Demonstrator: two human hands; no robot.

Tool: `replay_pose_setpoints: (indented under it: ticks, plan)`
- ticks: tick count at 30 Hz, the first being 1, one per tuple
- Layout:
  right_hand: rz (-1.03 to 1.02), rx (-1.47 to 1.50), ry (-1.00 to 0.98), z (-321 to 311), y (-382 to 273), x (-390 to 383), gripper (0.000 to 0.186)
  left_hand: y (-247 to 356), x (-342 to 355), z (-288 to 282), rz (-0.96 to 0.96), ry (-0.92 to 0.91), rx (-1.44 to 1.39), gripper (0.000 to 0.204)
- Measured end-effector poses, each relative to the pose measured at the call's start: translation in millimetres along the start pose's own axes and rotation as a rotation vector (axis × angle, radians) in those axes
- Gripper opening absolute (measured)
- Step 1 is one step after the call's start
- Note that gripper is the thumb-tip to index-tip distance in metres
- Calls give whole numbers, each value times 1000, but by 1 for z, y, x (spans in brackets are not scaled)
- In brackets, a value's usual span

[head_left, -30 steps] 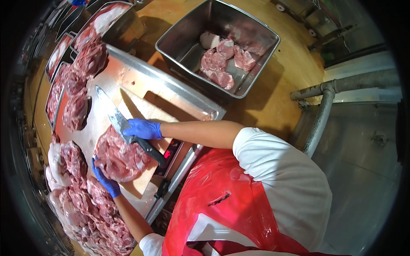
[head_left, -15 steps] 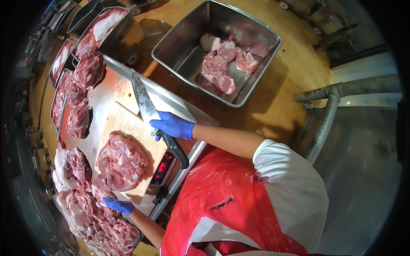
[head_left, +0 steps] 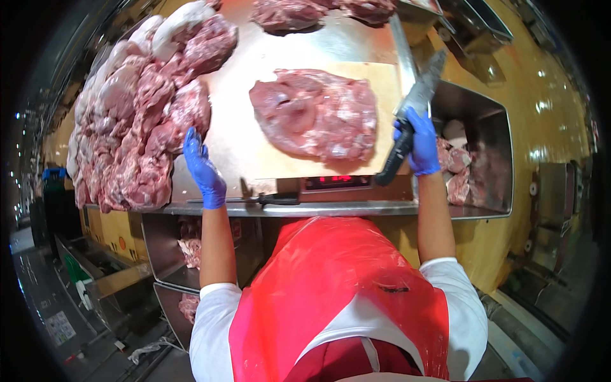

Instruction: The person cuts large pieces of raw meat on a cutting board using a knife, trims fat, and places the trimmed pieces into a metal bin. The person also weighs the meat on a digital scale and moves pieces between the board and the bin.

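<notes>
My right hand (head_left: 421, 143), in a blue glove, is closed around the black handle of a large knife (head_left: 422, 89). Its wide blade points up and away, beside the right edge of the cutting board (head_left: 280, 167). A broad slab of raw pink meat (head_left: 318, 114) lies spread on that board, apart from both hands. My left hand (head_left: 205, 169), also gloved in blue, has its fingers stretched out and holds nothing. It hovers by the right edge of a big heap of raw meat (head_left: 127, 121), its fingertips at or very near the nearest pieces.
A digital scale (head_left: 337, 183) with a red display sits at the board's near edge. Left of it, a black-handled tool (head_left: 279, 198) lies along the metal table's edge (head_left: 344, 209). A deep metal bin (head_left: 503, 153) with meat pieces stands at right; another bin (head_left: 167, 267) is below left.
The whole view has swung round, bringing the board to the middle and the bin to the right. My right hand still grips the knife; my left hand stays beside the heap.
</notes>
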State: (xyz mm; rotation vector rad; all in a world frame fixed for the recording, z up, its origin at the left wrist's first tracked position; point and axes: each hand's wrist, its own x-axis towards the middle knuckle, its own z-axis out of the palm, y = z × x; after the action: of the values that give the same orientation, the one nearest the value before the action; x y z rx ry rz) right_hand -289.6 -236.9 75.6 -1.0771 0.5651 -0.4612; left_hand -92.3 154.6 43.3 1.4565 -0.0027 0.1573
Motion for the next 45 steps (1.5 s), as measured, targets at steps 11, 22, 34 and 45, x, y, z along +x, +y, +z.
replay_pose_setpoints:
  ticks: [11, 22, 34, 45]
  plan:
    - [-91, 46, 111, 81, 11, -52, 18, 66, -38, 65, -197, -989, -97, 41]
    - [-432, -785, 623, -242, 23, -47, 35, 61, -120, 160, -497, -1068, 161, 14]
    - [58, -1665, 713, -383, 240, -101, 27, 45, -215, 251, -525, -1125, 270, 25]
    - [71, -1752, 476, -464, 212, -175, 31, 40, -269, 274, -576, -991, 320, 22]
